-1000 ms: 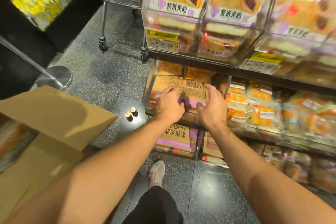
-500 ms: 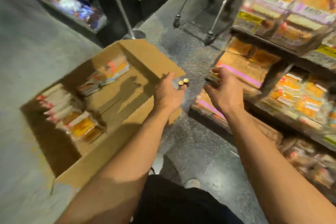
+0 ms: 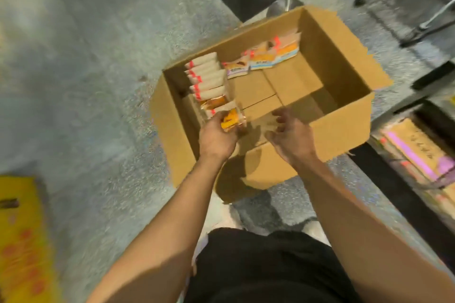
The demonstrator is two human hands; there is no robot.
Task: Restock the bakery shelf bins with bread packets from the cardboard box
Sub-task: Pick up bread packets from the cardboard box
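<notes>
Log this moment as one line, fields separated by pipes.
stage: picking from cardboard box | left hand: grips bread packet | right hand: over box, fingers loosely curled, holds nothing | shelf: not yet restocked

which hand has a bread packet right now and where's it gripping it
The left hand grips an orange bread packet by its near end, inside the cardboard box. The right hand holds nothing.

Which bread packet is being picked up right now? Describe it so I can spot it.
Start at the open cardboard box on the floor. A row of upright packets lines its left wall. The nearest one, an orange packet, is gripped by the left hand, the only packet in a hand.
</notes>
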